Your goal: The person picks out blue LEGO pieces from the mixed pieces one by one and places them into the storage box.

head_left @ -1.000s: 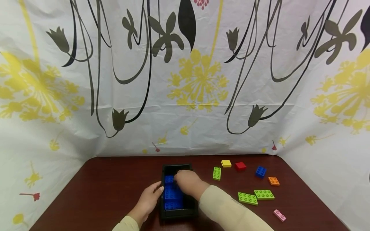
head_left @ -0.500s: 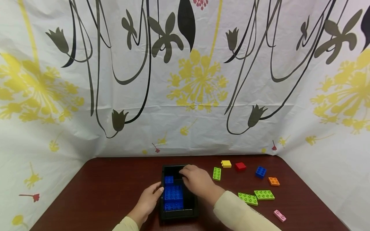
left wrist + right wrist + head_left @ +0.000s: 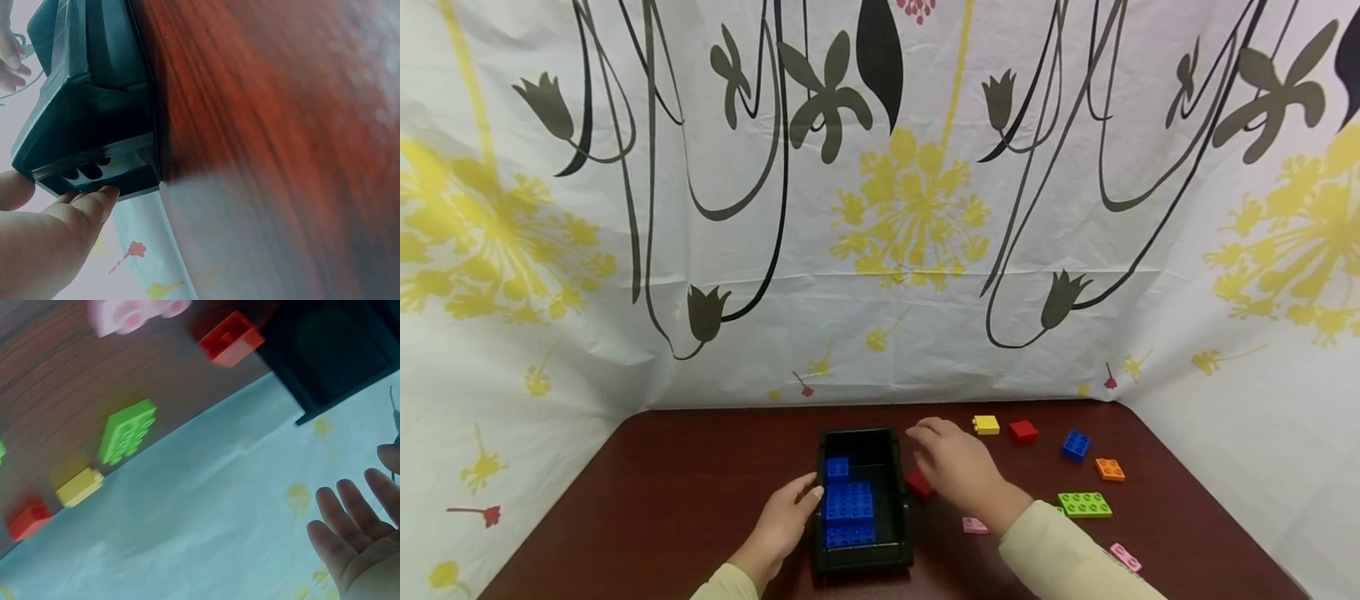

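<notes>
A black plastic bin (image 3: 901,508) stands on the table, with several blue toy bricks (image 3: 848,502) along its left side. My left hand (image 3: 781,527) holds the bin's left wall; the left wrist view has the thumb at the rim and the fingers (image 3: 94,203) against the outer side. Right of the bin my right hand (image 3: 958,468) hovers with its fingers extended, and in the right wrist view nothing is in it. Partly behind that hand, a red brick (image 3: 919,483) lies close beside the bin.
Scattered on the right are a yellow brick (image 3: 986,425), another red one (image 3: 1022,432), a blue brick (image 3: 1076,446), an orange one (image 3: 1109,469), a green plate brick (image 3: 1085,504) and pink bricks (image 3: 975,526). A patterned sheet (image 3: 760,333) hangs behind the table (image 3: 700,467).
My right hand has come out of the bin and moved right, above the table. It uncovers a red brick and a pink brick beside the bin. The left hand stays at the bin.
</notes>
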`<state>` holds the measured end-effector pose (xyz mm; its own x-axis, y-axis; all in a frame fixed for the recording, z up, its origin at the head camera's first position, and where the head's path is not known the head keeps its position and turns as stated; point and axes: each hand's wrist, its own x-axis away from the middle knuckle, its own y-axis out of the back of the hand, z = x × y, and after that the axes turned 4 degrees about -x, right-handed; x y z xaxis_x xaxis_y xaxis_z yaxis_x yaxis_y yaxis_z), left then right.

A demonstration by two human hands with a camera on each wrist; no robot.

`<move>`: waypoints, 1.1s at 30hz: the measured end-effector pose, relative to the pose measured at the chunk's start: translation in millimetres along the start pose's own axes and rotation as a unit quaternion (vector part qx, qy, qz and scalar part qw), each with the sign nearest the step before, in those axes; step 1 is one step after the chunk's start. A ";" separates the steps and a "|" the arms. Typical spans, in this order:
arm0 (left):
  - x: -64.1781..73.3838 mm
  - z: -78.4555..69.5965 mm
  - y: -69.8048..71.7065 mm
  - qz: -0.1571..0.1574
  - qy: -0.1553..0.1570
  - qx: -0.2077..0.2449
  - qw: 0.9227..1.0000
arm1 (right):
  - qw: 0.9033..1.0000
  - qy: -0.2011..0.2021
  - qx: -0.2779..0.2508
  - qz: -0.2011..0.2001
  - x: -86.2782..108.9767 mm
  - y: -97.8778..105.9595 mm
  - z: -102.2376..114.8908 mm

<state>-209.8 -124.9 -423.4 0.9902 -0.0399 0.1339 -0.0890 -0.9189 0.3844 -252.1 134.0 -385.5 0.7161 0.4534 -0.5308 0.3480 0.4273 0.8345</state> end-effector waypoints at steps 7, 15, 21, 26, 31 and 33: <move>-0.7 -0.2 -0.5 -0.006 -0.001 -0.006 1.000 | 0.998 -0.056 0.007 0.008 9.7 14.9 -19.8; -1.0 0.1 -1.1 -0.003 0.000 -0.012 1.000 | 0.995 -0.097 0.016 0.010 21.1 24.0 -49.3; -2.8 1.9 -1.4 0.001 0.001 -0.014 1.000 | 0.991 -0.130 0.020 0.024 29.9 23.3 -73.5; -3.8 1.8 -2.4 0.005 0.006 -0.018 1.000 | 0.986 -0.161 0.030 0.043 38.5 22.0 -91.5; -3.8 2.2 -3.0 0.002 0.013 -0.024 1.000 | 0.982 -0.176 0.038 0.050 43.7 20.3 -105.7; -3.6 1.9 -2.9 0.000 0.014 -0.023 1.000 | 0.981 -0.183 0.040 0.051 45.3 20.0 -111.5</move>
<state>-212.9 -122.8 -426.7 0.9867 -0.0286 0.1599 -0.0951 -0.8998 0.4258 -280.2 250.3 -409.3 0.9138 0.1723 -0.3678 0.2996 0.3255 0.8968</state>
